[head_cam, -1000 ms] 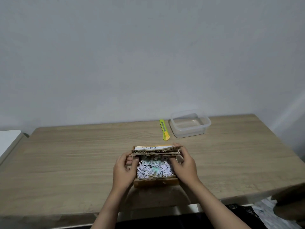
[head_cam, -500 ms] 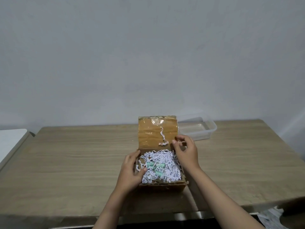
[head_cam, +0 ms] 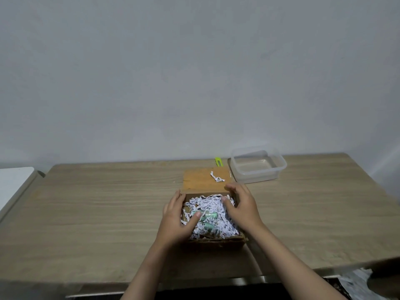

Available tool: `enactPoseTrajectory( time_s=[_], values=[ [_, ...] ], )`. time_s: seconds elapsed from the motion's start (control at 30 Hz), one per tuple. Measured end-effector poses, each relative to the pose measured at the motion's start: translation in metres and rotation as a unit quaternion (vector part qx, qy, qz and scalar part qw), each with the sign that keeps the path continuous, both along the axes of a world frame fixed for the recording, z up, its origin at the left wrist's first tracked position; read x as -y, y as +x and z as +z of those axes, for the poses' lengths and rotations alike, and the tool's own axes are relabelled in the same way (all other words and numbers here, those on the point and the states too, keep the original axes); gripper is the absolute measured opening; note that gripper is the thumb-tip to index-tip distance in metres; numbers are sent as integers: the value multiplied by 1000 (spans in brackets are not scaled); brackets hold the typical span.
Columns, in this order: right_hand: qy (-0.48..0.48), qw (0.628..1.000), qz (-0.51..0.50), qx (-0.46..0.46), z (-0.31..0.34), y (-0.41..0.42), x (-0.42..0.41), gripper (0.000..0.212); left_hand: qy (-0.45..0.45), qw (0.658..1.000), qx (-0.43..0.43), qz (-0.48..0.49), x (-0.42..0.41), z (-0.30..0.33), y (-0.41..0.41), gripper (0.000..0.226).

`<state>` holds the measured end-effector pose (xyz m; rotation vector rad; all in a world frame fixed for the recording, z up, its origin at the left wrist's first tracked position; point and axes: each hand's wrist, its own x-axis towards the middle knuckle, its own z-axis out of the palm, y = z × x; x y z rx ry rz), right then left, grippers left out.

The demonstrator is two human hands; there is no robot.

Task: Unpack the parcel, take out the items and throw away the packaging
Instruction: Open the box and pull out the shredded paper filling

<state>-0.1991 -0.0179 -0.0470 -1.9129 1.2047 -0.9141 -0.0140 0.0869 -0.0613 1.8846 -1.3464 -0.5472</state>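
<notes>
Both hands sit at the cardboard box (head_cam: pixel 216 242) near the table's (head_cam: pixel 97 213) front edge. On the left, the left hand (head_cam: pixel 176 221) rests spread on the box's side, thumb reaching into the shredded paper (head_cam: pixel 214 207) beside the green items (head_cam: pixel 207 217), gripping nothing. At the right side, the right hand (head_cam: pixel 242 205) lies loosely spread, fingers on the shreds. Behind, the flap (head_cam: pixel 199 178) lies flat, carrying one paper scrap (head_cam: pixel 217 176). Farther right stand a green cutter (head_cam: pixel 218 161) and a clear container (head_cam: pixel 258 164).

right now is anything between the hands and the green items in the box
Only the shredded paper. It surrounds and partly covers the green items in the open cardboard box. The left hand has its thumb beside them; the right hand rests on the filler.
</notes>
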Motion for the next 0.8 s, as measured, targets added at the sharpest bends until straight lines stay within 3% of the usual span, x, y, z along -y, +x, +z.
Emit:
enactPoseTrajectory(
  time_s=[0.13,0.3,0.53,0.63,0.8],
  values=[
    [-74,987,62,-126,0,-6,-11,36,-66,997,46,13,-5,2,-3,61],
    [-39,952,104,-287,-2,-2,-13,51,34,991,120,-45,-4,9,-5,59],
    [-37,928,165,-332,8,-3,-16,58,130,949,270,-96,5,20,-12,70],
    [-33,941,149,-301,15,-4,-16,54,130,942,276,-142,14,23,-14,80],
    [15,926,140,-349,18,7,-14,45,137,931,282,-189,26,23,-14,82]
  ],
)
